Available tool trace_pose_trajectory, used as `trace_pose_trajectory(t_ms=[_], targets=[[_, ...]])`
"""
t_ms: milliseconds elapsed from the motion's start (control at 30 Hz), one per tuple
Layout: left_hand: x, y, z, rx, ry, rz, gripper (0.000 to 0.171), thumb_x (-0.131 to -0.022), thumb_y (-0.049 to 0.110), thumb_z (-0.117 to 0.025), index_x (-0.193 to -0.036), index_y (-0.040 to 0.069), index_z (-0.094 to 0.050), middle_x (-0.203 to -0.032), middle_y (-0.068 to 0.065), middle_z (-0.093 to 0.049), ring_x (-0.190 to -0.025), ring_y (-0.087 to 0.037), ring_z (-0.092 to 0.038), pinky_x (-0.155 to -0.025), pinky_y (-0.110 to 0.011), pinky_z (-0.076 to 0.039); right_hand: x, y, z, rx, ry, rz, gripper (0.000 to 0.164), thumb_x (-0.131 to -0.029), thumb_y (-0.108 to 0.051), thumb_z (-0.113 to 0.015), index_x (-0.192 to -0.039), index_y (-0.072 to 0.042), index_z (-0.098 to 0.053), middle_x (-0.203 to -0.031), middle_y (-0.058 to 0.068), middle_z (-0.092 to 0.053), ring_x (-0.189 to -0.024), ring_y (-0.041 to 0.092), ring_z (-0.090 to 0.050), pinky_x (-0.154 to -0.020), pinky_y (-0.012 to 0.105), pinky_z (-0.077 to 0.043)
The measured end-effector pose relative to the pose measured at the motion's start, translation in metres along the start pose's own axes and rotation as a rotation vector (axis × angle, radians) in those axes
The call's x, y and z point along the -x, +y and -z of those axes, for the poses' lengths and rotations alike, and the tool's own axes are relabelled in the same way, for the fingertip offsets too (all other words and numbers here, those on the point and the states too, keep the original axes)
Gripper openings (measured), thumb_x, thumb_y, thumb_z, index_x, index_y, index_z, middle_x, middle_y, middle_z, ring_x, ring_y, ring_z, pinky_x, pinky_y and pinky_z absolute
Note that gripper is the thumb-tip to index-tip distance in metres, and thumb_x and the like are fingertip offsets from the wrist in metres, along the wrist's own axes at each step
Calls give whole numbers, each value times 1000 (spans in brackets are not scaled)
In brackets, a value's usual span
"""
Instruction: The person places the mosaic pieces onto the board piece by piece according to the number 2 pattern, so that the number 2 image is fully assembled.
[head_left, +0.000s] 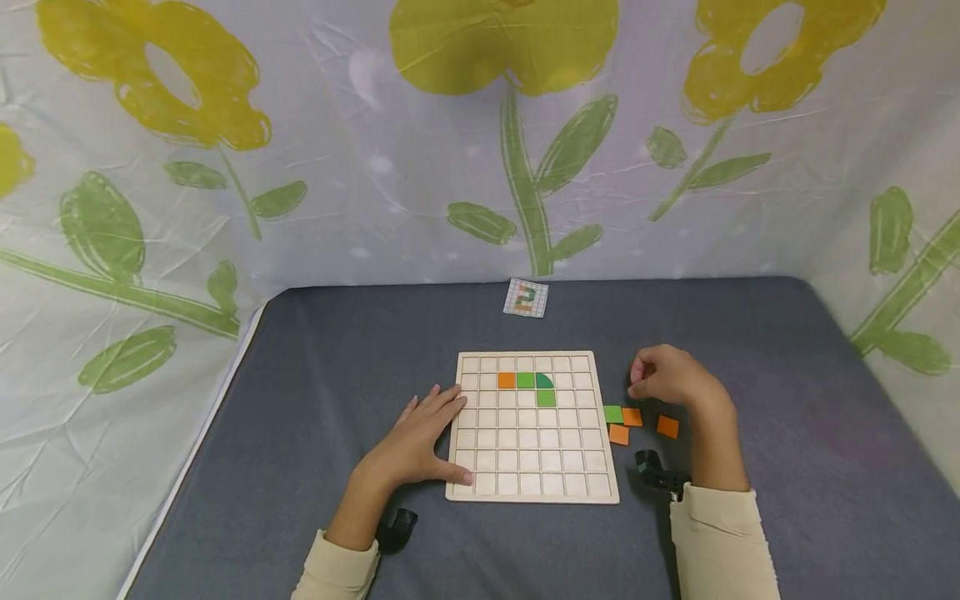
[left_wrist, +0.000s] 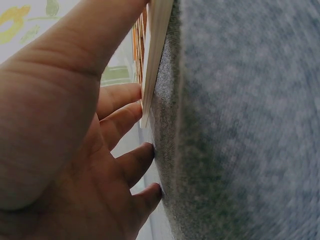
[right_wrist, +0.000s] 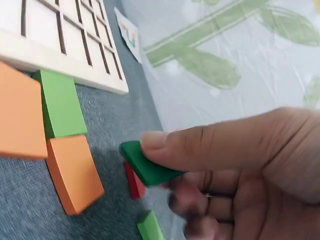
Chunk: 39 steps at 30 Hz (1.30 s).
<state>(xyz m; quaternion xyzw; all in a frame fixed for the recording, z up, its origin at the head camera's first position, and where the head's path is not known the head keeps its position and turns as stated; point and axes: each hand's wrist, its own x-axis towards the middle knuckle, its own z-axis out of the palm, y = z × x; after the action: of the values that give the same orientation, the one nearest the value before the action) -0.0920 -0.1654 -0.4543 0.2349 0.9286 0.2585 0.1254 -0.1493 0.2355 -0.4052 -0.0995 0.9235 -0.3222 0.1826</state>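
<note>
A wooden grid board [head_left: 495,461] lies flat on the table, with my left hand [head_left: 411,442] at its left side. In the left wrist view, two of that hand's fingers [left_wrist: 120,97] touch the board's edge; its thumb lies over the lower left corner. Set in the board are an orange square [head_left: 507,381], two light green squares [head_left: 526,381] and a dark green quarter-round tile [head_left: 543,381]. To the right of the board, above the table, my right hand [head_left: 675,379] pinches a dark green tile [right_wrist: 140,162] between thumb and fingers; part of the tile is covered.
Beside the board's right edge lie a green square [head_left: 612,414] and several orange squares [head_left: 618,434]. The right wrist view also shows a red piece [right_wrist: 134,181] and another green piece [right_wrist: 150,226]. A small pattern card [head_left: 526,298] lies at the back, near the flowered cloth [head_left: 337,225].
</note>
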Motion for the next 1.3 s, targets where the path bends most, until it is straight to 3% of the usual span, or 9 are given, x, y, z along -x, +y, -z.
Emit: trace_pose_trajectory(t_ms=[100, 167, 267, 400, 533, 667, 800, 1000, 1300], targets=[[0, 0, 0, -4, 3, 2, 116, -64, 59, -89, -155, 7, -39, -163, -8, -29, -151, -32, -14, -119, -59, -7, -5, -2, -3, -35, -9, 28, 9, -84, 1, -70, -90, -2, -64, -80, 5, -56, -71, 22, -50, -62, 35, -41], [0, -1, 0, -8, 0, 3, 116, -64, 60, -89, -155, 8, -39, -163, -7, -28, -151, -32, -14, -119, -59, -8, -8, -3, -6, -46, -42, 32, 17, -85, 5, -64, -101, 0, -67, -80, 8, -54, -70, 23, -48, -62, 35, -40], [0, -1, -1, -15, -4, 2, 116, -65, 61, -88, -155, 8, -39, -163, -7, -28, -151, -32, -15, -119, -59, -8, -10, -5, -9, -25, -78, 34, 29, -86, 9, -57, -110, 0, -71, -91, 12, -62, -77, 25, -53, -66, 36, -45], [-1, -1, -1, -17, -8, 3, 116, -65, 61, -88, -155, 8, -38, -163, -7, -28, -151, -32, -15, -119, -59, -8, -10, -6, -11, 1, -69, 41, 24, -86, 6, -58, -100, -3, -75, -105, 14, -69, -85, 26, -58, -72, 39, -50], [-1, -2, -1, -15, -6, 2, 117, -64, 61, -88, -155, 8, -38, -163, -7, -28, -151, -31, -14, -119, -58, -8, -11, -5, -11, -26, -54, 51, 13, -86, 3, -63, -93, -3, -73, -92, 8, -69, -77, 23, -56, -68, 37, -49], [-1, -2, -1, -15, -2, 4, 117, -64, 61, -88, -155, 8, -39, -163, -7, -29, -151, -31, -14, -119, -58, -8, -12, -4, -12, -48, -78, 78, 19, -88, 7, -63, -103, 0, -71, -81, 5, -60, -70, 21, -51, -64, 34, -44], [-1, -2, -1, -17, -5, 4, 117, -64, 61, -88, -155, 8, -38, -163, -7, -28, -151, -31, -14, -119, -58, -8, -13, -6, -14, -92, -112, 51, 25, -89, 10, -59, -110, 2, -70, -76, 6, -58, -65, 21, -53, -61, 34, -45], [0, -2, -1, -20, -8, -6, 117, -65, 62, -87, -156, 8, -38, -163, -7, -27, -151, -32, -15, -119, -59, -8, -13, -9, -15, -94, -98, 19, 19, -94, 6, -55, -103, 3, -72, -91, 10, -69, -75, 23, -65, -67, 39, -56], [0, -1, -1, -12, -3, -10, 116, -65, 60, -88, -155, 7, -38, -163, -9, -28, -151, -34, -15, -118, -59, -8, -15, -8, -15, -228, -126, 73, 11, -89, 5, -65, -95, 2, -75, -86, 8, -70, -74, 23, -61, -70, 39, -54]])
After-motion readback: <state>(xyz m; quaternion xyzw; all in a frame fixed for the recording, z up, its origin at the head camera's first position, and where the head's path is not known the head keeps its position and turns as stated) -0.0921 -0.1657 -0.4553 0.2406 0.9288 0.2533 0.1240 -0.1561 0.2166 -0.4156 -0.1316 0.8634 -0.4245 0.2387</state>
